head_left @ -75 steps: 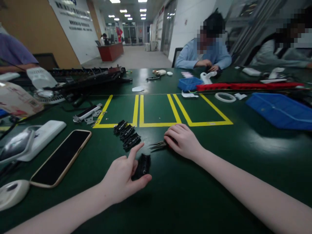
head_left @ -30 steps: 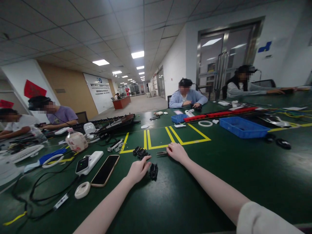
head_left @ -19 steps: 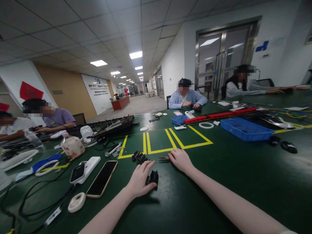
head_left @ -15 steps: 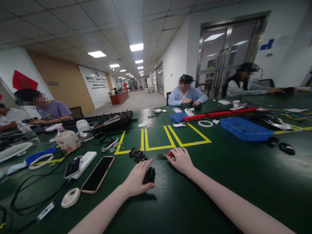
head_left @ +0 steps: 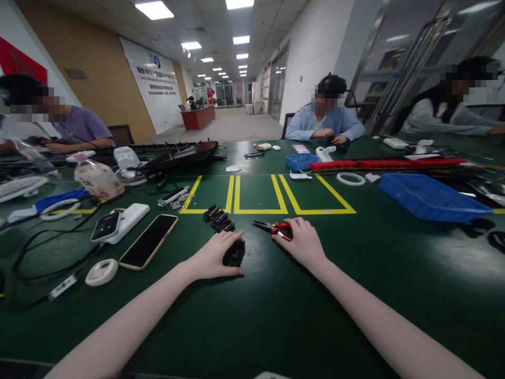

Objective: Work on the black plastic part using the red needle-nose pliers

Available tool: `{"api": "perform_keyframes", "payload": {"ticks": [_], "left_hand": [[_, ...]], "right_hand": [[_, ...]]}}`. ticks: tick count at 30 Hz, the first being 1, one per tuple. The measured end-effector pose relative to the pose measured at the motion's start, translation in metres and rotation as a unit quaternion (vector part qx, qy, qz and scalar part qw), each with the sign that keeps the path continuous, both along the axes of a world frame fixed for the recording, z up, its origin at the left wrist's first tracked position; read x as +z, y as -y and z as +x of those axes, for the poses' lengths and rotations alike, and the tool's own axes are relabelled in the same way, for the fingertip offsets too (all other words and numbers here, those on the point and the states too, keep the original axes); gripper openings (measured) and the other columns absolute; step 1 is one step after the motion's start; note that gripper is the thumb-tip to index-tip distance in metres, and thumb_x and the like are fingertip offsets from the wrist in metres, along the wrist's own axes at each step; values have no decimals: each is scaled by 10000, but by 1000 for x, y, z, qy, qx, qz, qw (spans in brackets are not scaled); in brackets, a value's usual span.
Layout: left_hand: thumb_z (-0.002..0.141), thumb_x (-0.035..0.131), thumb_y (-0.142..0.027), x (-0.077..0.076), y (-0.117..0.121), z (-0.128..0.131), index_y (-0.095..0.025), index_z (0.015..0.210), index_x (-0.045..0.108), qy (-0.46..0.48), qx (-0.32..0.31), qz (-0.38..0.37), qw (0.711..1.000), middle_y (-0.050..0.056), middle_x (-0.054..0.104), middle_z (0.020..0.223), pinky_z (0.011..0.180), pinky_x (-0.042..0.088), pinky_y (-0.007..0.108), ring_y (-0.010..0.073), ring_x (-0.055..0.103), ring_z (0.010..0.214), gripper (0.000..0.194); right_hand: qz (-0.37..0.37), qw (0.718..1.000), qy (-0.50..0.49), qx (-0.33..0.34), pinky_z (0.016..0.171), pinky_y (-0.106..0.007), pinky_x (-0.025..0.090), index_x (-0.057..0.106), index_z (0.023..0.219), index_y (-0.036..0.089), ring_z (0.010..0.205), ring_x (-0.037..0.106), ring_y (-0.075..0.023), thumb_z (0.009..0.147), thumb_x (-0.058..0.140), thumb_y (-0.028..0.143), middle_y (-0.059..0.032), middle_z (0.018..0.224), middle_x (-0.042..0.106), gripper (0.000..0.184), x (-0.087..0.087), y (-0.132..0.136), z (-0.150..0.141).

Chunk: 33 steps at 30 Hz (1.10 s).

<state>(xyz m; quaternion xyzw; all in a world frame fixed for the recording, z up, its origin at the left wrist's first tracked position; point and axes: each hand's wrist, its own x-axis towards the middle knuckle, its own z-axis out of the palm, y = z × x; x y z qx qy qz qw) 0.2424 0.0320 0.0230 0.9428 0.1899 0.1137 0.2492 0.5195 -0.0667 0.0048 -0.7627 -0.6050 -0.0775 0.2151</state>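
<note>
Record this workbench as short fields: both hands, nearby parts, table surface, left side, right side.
Left hand: curved around a black part, thumb and fingers spread; firmness of grip unclear
Right hand: over the red handles of needle-nose pliers, whose tips point left
Nearby parts: cluster of similar black parts, just beyond the left hand
Table surface: green tabletop marked with yellow lines
Left side: smartphone lying flat, screen dark
Right side: blue tray, farther away than the right hand
</note>
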Motion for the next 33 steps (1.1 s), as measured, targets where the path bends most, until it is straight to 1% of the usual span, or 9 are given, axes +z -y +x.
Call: {"api": "perform_keyframes", "payload": {"ticks": [4,10,13,18,20,22,25,29,33], "left_hand": [[709,792,-568,1,-5,-2,-243,1513,303,9,-5,-22,1000,126,505,1397,1115,321,543,339,449,1281,995],[659,839,-548,0,-6,-7,-249,1391,476,43,-22,-86,995,110,469,1378,1074,409,499,330,458,1277,870],[671,849,-494,3,-1,-6,-239,1338,493,78,-24,-125,989,103,482,1351,1022,461,455,304,499,1243,798],[717,827,-422,12,9,-6,-229,1304,493,110,-36,-179,977,96,549,1311,972,482,439,290,535,1208,702],[736,808,-414,14,11,-6,-229,1317,488,123,-45,-194,972,93,563,1289,967,480,436,283,547,1187,689],[736,798,-435,14,13,-6,-220,1319,499,141,-60,-204,967,87,573,1250,979,465,432,274,553,1162,690],[691,813,-491,12,14,-8,-203,1284,538,169,-86,-211,959,80,580,1200,982,448,416,265,562,1107,715],[626,850,-532,8,16,-10,-208,1235,564,226,-128,-212,942,73,609,1136,876,468,374,254,577,1003,746],[558,899,-515,7,21,-12,-213,1224,554,261,-116,-214,934,45,608,1067,813,457,331,211,567,901,808]], "right_hand": [[28,997,-73,13,842,-462,514,645,1085,179,992,605,-277,783,673,557,-119,1087,642,484,8,3,-6],[70,972,-218,42,807,-459,525,656,1024,208,945,637,-283,712,721,552,-91,1047,667,468,21,10,-13],[85,946,-307,53,756,-442,548,632,1043,205,905,658,-270,748,682,574,-102,1033,678,475,25,14,-17],[83,890,-435,105,620,-388,568,562,1083,236,791,680,-228,920,321,621,-79,947,668,482,23,19,-25],[73,879,-452,132,634,-378,567,553,1118,254,789,677,-216,926,316,584,-58,919,657,449,21,20,-27],[56,881,-443,156,652,-365,558,558,1143,264,768,660,-202,872,485,505,-33,886,647,370,20,20,-29],[33,902,-390,181,710,-379,544,575,1135,255,800,641,-205,725,673,295,-27,936,649,423,21,23,-33],[46,933,-299,197,836,-440,494,591,1058,249,955,602,-256,644,692,174,-52,1046,627,433,24,26,-40],[97,959,-131,233,776,-434,493,551,1048,247,937,591,-267,690,667,182,-62,1007,611,382,23,29,-39]]}}
